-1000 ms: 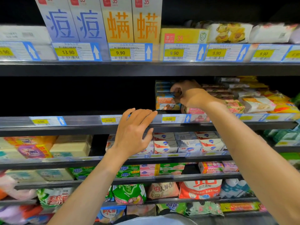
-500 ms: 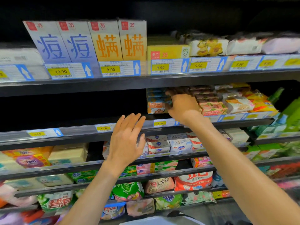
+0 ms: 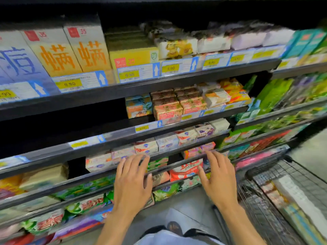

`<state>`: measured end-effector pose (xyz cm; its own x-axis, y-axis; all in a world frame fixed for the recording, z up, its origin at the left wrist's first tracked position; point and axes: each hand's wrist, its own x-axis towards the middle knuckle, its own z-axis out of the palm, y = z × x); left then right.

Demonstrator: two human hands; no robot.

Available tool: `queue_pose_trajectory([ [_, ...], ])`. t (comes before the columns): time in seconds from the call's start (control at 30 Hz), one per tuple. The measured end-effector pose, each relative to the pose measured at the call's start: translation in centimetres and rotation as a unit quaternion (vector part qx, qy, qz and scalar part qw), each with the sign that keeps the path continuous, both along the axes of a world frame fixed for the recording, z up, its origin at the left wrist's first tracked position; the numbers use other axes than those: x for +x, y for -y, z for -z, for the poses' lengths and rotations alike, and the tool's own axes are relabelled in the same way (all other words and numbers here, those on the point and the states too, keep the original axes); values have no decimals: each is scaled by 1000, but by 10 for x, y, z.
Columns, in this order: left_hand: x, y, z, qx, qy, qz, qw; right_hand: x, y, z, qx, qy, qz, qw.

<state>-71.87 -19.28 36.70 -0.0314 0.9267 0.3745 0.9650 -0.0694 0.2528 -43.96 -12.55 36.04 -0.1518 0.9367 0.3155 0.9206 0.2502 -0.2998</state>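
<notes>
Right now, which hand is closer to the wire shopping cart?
The right hand. It hovers open just to the left of the shopping cart, which stands at the right of the view. The left hand is farther off, beyond the right hand.

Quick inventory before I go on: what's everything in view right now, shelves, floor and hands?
orange-character boxes: two, cream and orange, top shelf, left
blue-character box: at least one, white and blue, top shelf, far left
yellow box: one, yellow, top shelf, centre
price labels: many, white with yellow tags, along shelf edges
pink soap boxes: several stacked, pink, middle shelf
blue-orange soap boxes: one stack, left of the pink ones
white soap packs: a row, white, shelf just above the hands
red-white bag: one, lower shelf, between the hands
green bags: several, lowest shelves
wire cart: one, dark metal, lower right
left hand: one, fingers spread, empty
right hand: one, fingers spread, empty
</notes>
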Motion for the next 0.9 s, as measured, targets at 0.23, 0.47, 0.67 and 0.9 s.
queue_pose_trajectory([
  [0.23, 58, -13, 18, -43, 7, 157, 987, 64, 83, 24, -50, 51, 136, 988],
  [0.47, 146, -13, 36, -108, -31, 274, 955, 117, 175, 50, -125, 53, 295, 946],
  [0.67, 224, -2, 44, -152, -69, 356, 919, 160, 225, 59, -123, 32, 396, 909],
  [0.9, 331, 10, 52, -171, -103, 402, 894, 237, 261, 62, -147, 14, 455, 878],
])
